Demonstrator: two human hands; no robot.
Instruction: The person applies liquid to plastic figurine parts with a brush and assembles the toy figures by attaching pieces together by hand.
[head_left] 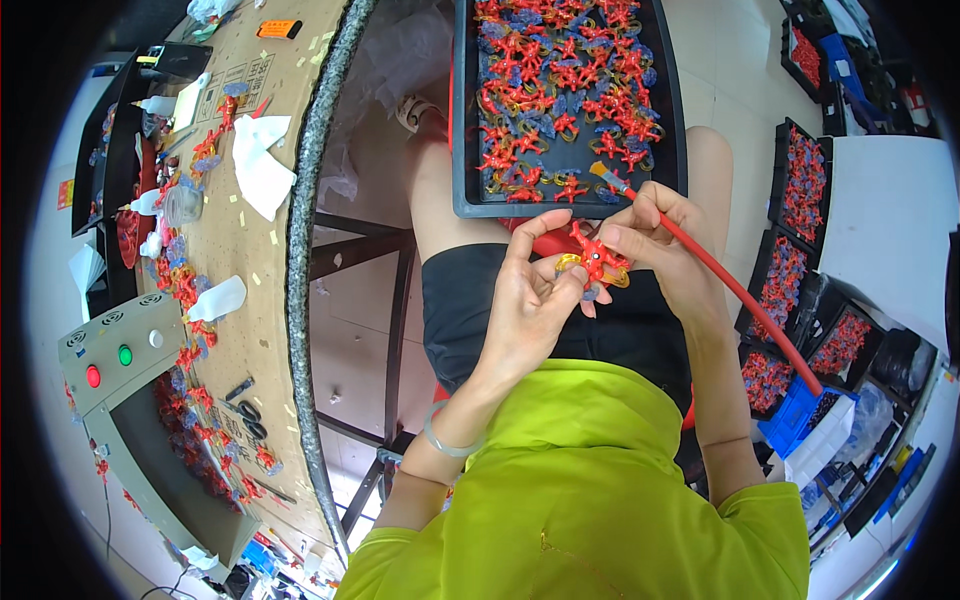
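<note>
Nearest me, my left hand (530, 300) pinches a red figure (594, 258) over my lap, while my right hand (660, 240) grips a red-handled brush (740, 295) with its tip just beyond. Farther out, a black tray (462, 150) of red figures rests on my knees. Left, past open floor, curves the table (262, 330) edge.

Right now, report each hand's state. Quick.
Left hand: closed on the small red figure, pinched at the fingertips.
Right hand: closed on the red-handled paintbrush, bristles over the black tray.
</note>
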